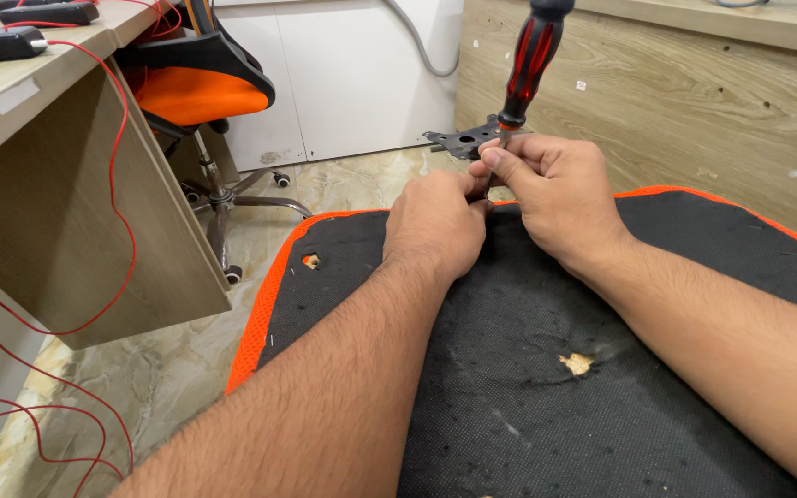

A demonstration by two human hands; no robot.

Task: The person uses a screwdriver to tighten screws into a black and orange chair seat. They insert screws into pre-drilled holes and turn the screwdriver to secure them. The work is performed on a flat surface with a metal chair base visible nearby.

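The right hand point(555, 189) pinches the metal shaft of a red-and-black screwdriver point(529, 63) standing upright at the far edge of a black seat cushion point(528, 369) with orange trim; the left hand point(435, 221) closes its fingertips on the shaft's lower end, touching the right. A dark metal bracket point(463, 141) lies just behind the hands; an orange office chair point(197, 92) stands by the counter point(57, 184) at left.

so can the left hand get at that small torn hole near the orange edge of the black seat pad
Probably yes. The small torn hole lies uncovered on the black seat pad, just left of the left hand, with nothing between them. That hand is pinching at the red and black screwdriver tip, though.
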